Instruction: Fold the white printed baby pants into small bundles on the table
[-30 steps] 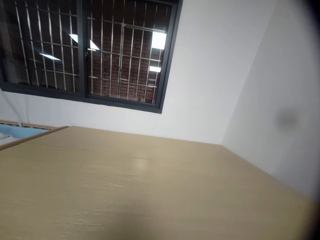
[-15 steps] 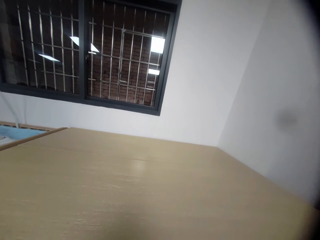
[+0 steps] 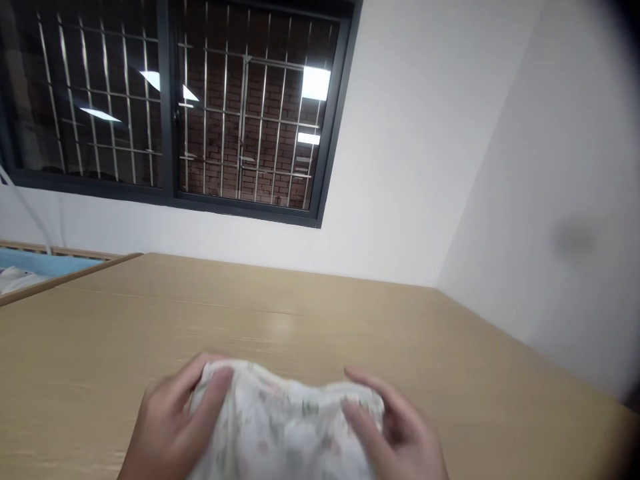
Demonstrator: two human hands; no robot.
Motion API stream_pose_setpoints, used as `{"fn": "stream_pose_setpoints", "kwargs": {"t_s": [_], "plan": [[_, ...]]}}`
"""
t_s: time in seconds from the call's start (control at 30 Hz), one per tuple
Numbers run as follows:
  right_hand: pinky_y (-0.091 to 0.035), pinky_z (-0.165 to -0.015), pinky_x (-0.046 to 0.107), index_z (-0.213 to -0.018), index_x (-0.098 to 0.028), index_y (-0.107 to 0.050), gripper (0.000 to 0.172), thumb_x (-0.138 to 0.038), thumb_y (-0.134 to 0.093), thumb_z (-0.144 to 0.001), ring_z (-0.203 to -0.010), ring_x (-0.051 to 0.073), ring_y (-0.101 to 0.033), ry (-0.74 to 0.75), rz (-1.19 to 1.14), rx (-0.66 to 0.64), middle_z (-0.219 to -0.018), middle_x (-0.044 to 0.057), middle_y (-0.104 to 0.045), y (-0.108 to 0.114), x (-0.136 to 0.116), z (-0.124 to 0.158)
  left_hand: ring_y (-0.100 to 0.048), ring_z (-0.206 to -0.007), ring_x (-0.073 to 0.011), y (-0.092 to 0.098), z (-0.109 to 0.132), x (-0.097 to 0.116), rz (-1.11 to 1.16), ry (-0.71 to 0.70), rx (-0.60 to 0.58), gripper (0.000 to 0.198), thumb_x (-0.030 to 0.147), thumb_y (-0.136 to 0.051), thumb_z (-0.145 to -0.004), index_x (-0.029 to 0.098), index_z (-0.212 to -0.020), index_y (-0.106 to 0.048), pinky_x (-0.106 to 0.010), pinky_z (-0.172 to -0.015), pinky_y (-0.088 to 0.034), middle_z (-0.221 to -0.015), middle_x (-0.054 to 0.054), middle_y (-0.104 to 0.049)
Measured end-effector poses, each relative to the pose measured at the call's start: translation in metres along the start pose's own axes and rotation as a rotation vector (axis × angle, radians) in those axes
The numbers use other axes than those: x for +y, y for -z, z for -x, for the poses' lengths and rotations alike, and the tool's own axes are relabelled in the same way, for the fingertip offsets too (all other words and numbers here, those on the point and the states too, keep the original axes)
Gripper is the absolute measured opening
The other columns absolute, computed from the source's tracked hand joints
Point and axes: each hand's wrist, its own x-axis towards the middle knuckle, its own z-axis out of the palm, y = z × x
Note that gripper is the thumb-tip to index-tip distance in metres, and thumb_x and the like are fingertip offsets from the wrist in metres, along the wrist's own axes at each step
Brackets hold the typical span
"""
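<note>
A crumpled white cloth (image 3: pixel 285 420) with a small pink and green print fills the bottom middle of the view. My left hand (image 3: pixel 173 423) grips its left side, with the thumb and fingers pressed into the fabric. My right hand (image 3: pixel 393 427) holds its right side, fingers curled over the top edge. The cloth's lower part runs out of the frame, so I cannot see all of it. It is held just above or against the near part of the light wooden table (image 3: pixel 310 320).
The table runs back to a white wall (image 3: pixel 400 167) and a corner on the right. A dark-framed, barred window (image 3: pixel 175 100) looks onto brick. Beyond the table's left edge lies a blue surface (image 3: pixel 50 263) with something white on it.
Both hands and the cloth have come up into the bottom of the view; the earlier frames showed only the bare tabletop there. The view has shifted only slightly.
</note>
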Motion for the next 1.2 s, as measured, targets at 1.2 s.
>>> {"fn": "stream_pose_setpoints", "kwargs": {"t_s": [1.2], "plan": [[-0.042, -0.079, 0.028, -0.081, -0.012, -0.072, 0.01, -0.022, -0.07, -0.082, -0.087, 0.022, -0.061, -0.076, 0.36, -0.075, -0.089, 0.009, -0.07, -0.125, 0.241, -0.237, -0.051, -0.113, -0.0278, -0.199, -0.153, -0.138, -0.493, -0.193, -0.303, 0.022, 0.024, -0.042, -0.1, 0.016, -0.11, -0.06, -0.043, -0.101, -0.038, -0.117, -0.012, -0.059]]}}
